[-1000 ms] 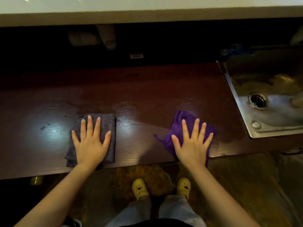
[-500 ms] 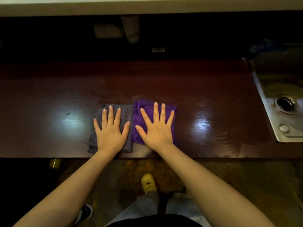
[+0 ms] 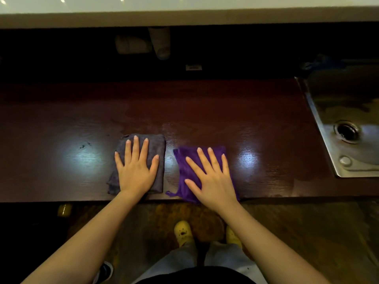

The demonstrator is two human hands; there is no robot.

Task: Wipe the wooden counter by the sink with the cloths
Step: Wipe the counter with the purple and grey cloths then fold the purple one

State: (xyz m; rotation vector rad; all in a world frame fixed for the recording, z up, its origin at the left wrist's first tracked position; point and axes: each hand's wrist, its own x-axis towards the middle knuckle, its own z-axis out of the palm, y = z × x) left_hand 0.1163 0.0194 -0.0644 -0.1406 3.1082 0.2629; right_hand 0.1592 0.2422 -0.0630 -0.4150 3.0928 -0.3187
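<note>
Head view: we press the grey cloth (image 3: 141,160) and purple cloth (image 3: 196,173) flat on the wooden desk (image 3: 256,124), left hand (image 3: 136,169) and right hand (image 3: 213,177) splayed wide for broad pressure; sink (image 3: 346,130) well right.

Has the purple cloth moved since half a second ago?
Yes. The purple cloth under the right hand has slid right, toward the steel sink; it touched the grey cloth before, and now bare wooden counter shows between them.
</note>
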